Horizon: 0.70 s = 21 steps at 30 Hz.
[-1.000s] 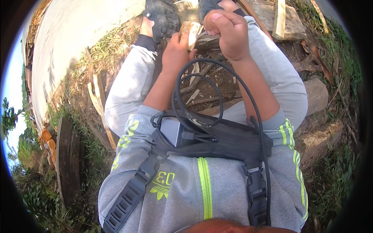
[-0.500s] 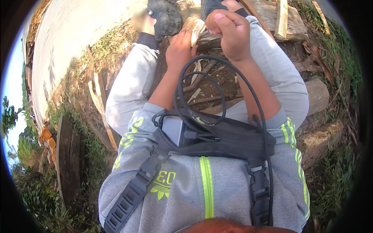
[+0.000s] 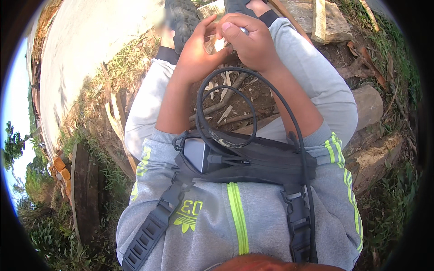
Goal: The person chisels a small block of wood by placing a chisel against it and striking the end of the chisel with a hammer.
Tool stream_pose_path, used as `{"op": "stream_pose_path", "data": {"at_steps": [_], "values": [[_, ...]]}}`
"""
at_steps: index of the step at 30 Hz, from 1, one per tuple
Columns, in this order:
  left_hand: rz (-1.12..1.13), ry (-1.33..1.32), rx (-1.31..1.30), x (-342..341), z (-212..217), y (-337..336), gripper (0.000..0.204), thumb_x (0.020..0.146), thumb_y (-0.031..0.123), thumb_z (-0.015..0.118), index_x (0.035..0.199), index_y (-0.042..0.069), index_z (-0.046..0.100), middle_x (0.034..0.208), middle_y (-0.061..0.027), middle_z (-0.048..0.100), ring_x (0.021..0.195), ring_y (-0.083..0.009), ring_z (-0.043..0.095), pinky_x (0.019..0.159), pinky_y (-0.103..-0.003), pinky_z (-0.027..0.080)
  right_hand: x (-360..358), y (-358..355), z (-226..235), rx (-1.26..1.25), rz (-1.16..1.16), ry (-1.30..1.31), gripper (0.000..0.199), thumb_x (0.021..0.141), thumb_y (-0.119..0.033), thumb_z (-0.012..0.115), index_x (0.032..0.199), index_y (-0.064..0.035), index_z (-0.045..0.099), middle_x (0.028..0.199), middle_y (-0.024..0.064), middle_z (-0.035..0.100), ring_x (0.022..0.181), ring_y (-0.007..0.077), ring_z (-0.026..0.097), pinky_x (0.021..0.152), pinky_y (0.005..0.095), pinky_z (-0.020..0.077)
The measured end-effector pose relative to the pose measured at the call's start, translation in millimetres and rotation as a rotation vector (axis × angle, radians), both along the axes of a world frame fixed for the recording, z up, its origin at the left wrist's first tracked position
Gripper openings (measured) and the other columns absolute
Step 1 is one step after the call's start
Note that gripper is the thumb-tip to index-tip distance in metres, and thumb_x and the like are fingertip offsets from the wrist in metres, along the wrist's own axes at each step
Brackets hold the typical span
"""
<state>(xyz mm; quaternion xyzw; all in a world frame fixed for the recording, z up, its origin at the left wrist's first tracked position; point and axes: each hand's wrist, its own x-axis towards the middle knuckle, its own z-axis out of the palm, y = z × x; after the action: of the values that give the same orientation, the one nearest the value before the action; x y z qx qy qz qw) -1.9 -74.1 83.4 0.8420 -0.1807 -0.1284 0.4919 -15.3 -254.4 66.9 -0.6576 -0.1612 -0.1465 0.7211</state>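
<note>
Fingers [image 3: 203, 34] of your left hand [image 3: 195, 53] cradled the small pale wooden piece [image 3: 216, 44] above your knees; your right hand [image 3: 251, 41] closed over a slim metal tool [image 3: 244, 30]. Both hands had drawn nearer than a second ago, indicating carving continued.

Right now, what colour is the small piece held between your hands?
Pale tan, like bare wood: the small piece sits between the left hand and right hand, head view.

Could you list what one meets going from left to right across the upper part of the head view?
Pale concrete slab → dark shoe → left hand → right hand → wooden planks → grass.
</note>
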Motion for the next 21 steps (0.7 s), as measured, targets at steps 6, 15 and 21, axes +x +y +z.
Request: {"op": "stream_pose_path", "data": {"at_steps": [6, 15, 21], "values": [[-0.273, -0.441, 0.077, 28, 41, -36, 0.051, 0.097, 0.03, 0.066, 0.142, 0.007, 0.057, 0.138, -0.0199, 0.066, 0.131, -0.0325, 0.06, 0.12, -0.043, 0.038, 4, -5, 22, -0.404, -0.227, -0.093, 0.036, 0.103, -0.037, 0.064, 0.102, -0.0015, 0.07, 0.097, 0.0107, 0.069, 0.091, 0.0229, 0.065, 0.085, 0.0358, 0.0508], [0.039, 0.052, -0.28, 18, 16, -20, 0.022, 0.093, 0.003, 0.063, 0.114, 0.001, 0.071, 0.085, 0.0036, 0.066, 0.079, -0.0058, 0.06, 0.075, -0.025, 0.048, 30, -153, -26, -1.422, -0.405, 0.759, 0.027, 0.101, -0.025, 0.062, 0.116, -0.0039, 0.07, 0.111, 0.0207, 0.075, 0.107, 0.04, 0.071, 0.091, 0.0504, 0.0556], [0.124, 0.093, -0.269, 12, 14, -13, 0.012, 0.097, 0.012, 0.068, 0.101, 0.002, 0.071, 0.083, 0.0029, 0.066, 0.078, -0.0052, 0.057, 0.071, -0.025, 0.045, 45, -177, -62, -1.421, -0.342, 0.797, 0.028, 0.097, -0.015, 0.061, 0.117, -0.0045, 0.077, 0.119, 0.0219, 0.075, 0.113, 0.0381, 0.072, 0.096, 0.0504, 0.0565]]}}
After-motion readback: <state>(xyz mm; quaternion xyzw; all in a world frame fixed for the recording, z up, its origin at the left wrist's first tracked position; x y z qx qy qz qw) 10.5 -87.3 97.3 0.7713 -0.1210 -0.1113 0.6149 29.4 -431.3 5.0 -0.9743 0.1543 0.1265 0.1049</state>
